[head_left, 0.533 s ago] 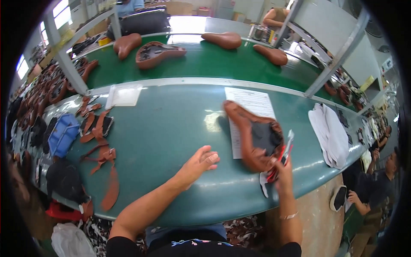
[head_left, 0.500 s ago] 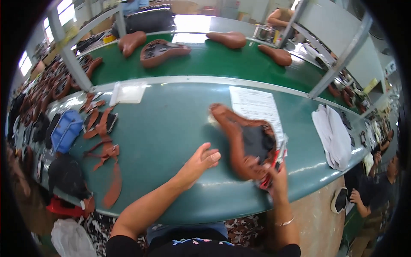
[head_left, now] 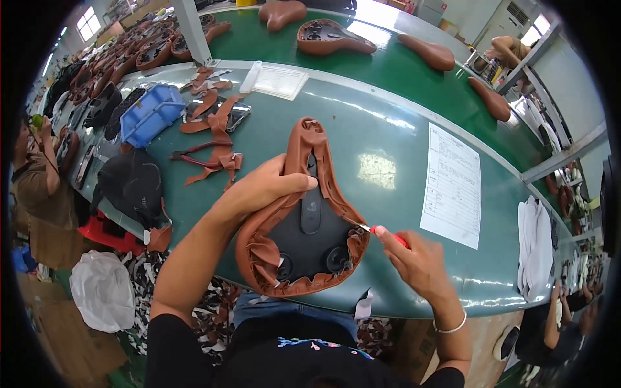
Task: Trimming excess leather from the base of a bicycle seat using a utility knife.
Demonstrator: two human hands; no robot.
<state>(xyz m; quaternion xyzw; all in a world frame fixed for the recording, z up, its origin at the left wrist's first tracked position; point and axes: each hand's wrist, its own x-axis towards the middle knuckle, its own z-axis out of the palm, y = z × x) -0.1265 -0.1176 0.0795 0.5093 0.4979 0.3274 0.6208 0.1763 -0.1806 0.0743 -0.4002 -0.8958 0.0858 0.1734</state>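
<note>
A brown bicycle saddle (head_left: 310, 258) lies underside up at the bench's near edge, its nose pointing away from me. Its cover's gathered edge folds inward around a black base. My left hand (head_left: 275, 184) grips the nose from the left, thumb pressing on the inner rim. In my right hand (head_left: 414, 255) is a red-handled tool (head_left: 398, 240) with a slim metal tip; the fingers wrap its handle. That tip meets the folded cover at the saddle's right inner edge; whether it is a blade cannot be made out.
Brown cover offcuts (head_left: 220, 123), red-handled pliers (head_left: 191, 158), a blue bin (head_left: 152, 116) and a black cap-like piece (head_left: 129, 184) are on the left. A printed sheet (head_left: 453, 187) and white gloves (head_left: 535, 249) lie right. Beyond the rail, several saddles (head_left: 427, 52) rest on a green surface.
The saddle has come left and closer to me, nose now pointing away. My left hand, empty before, has taken hold of it. My right hand has let go of the saddle but keeps the tool.
</note>
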